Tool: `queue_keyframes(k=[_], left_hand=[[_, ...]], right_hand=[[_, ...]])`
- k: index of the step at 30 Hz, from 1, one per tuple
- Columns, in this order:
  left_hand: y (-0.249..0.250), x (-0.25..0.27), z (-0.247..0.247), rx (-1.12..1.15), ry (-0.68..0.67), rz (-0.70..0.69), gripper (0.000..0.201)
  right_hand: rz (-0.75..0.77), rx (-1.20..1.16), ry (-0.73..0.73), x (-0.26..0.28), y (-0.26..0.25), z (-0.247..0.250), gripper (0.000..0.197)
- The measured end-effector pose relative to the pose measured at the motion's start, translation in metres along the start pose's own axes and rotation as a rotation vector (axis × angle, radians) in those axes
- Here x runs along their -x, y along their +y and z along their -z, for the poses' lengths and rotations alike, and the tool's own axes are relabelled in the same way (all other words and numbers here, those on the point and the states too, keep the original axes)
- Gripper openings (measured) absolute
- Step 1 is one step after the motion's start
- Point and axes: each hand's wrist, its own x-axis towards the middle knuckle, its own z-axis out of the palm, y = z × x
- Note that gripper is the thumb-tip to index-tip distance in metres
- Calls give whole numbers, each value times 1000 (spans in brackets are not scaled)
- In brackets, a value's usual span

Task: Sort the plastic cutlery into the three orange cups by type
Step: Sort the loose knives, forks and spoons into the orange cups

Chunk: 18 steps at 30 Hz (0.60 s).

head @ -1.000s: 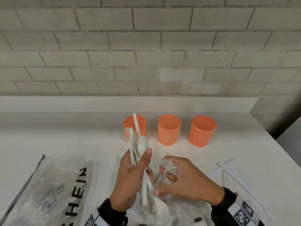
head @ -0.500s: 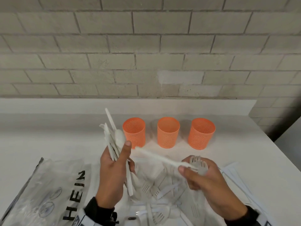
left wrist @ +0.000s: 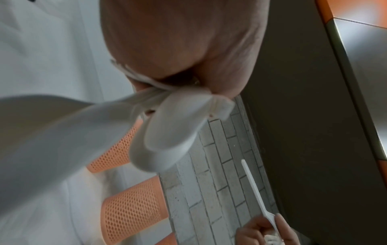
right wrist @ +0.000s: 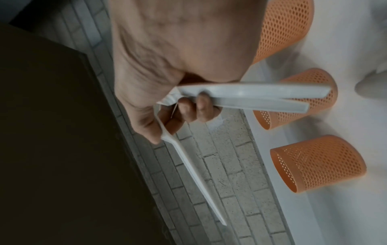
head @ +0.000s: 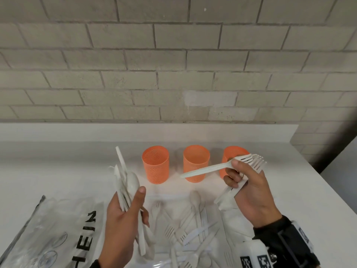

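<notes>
Three orange mesh cups stand in a row on the white table: left cup [head: 155, 164], middle cup [head: 196, 163], right cup [head: 231, 154], the last partly behind my right hand. My left hand [head: 123, 217] grips a bundle of white plastic cutlery [head: 127, 182] with a spoon in front, held upright left of the cups. My right hand [head: 249, 188] holds several white forks [head: 216, 168], tines up to the right, handles splayed; one handle crosses in front of the middle cup. In the right wrist view the fork handles [right wrist: 251, 96] spread from my curled fingers.
A loose pile of white forks, knives and spoons [head: 191, 229] lies on the table in front of me. A clear plastic bag with black letters [head: 58, 233] lies at the left. A brick wall rises behind the table; the table edge drops off at the right.
My right hand has pulled a fork out of the left hand's bundle and lifted its forks up and right toward the right cup. The left hand shifted slightly left with its bundle.
</notes>
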Motion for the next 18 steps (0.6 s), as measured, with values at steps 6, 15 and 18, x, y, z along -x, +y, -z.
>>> queue_keyframes(k=[6,15,18], left_hand=[[-3,3,-2,-27,-10,36,33],[1,5,-9,-42,-59,78,29],[5,6,-13,-52,-88,73,31]], right_hand=[[9,13,58,-37,7,-11,11],[268,443,129,-141,30,-28,9],[183,655,87,-160,55,-13,7]])
